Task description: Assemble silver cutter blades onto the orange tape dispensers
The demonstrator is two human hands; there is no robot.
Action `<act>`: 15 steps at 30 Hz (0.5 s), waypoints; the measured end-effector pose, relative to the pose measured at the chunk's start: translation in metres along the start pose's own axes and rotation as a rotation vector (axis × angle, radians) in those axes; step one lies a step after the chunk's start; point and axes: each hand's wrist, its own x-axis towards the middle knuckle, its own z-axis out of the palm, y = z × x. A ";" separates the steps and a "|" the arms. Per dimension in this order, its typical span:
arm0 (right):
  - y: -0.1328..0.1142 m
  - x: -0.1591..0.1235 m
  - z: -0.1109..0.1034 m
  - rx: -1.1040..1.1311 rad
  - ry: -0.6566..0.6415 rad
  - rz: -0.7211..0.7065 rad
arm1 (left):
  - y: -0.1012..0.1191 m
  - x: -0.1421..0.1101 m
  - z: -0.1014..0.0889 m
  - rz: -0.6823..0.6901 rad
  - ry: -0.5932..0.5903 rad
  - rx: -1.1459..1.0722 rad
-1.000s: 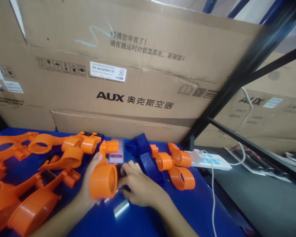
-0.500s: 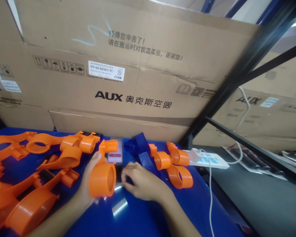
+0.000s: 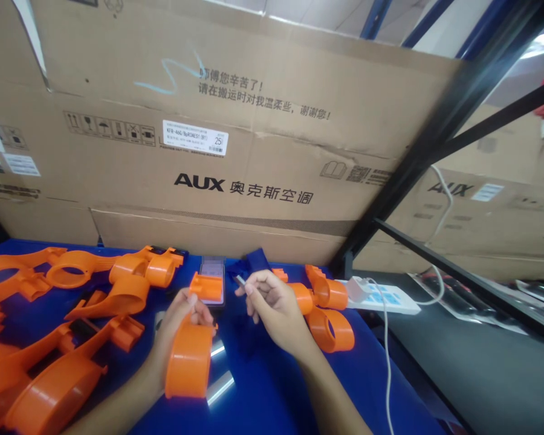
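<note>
My left hand is closed round an orange plastic part, which has a wide ring at the bottom and a small channel-shaped end at the top. Across from it, my right hand pinches a small dark-grey piece between thumb and fingertips; its exact kind is too small to make out. The two hands are apart, with the piece level with the orange part's upper end. Beneath them, shiny flat strips lie on the blue surface. A phone is partly hidden behind the orange part.
Similar orange parts crowd the left side, and several more lie on the right. Dark blue material sits behind my right hand. A white power strip with a cable stands at right. A large cardboard box closes off the back.
My right hand has risen from the surface and now shows the small dark-grey piece in its fingertips. The orange part in my left hand has turned and dropped slightly lower.
</note>
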 end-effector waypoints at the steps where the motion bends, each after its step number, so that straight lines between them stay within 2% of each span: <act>1: 0.001 0.001 0.001 0.030 0.032 0.002 | -0.001 0.000 0.001 0.023 -0.006 0.057; 6: 0.002 0.001 0.006 0.009 0.125 0.017 | 0.001 -0.002 0.007 0.029 -0.010 0.250; 15: 0.009 -0.001 0.010 -0.038 0.107 -0.021 | -0.003 0.000 0.003 0.046 -0.050 0.282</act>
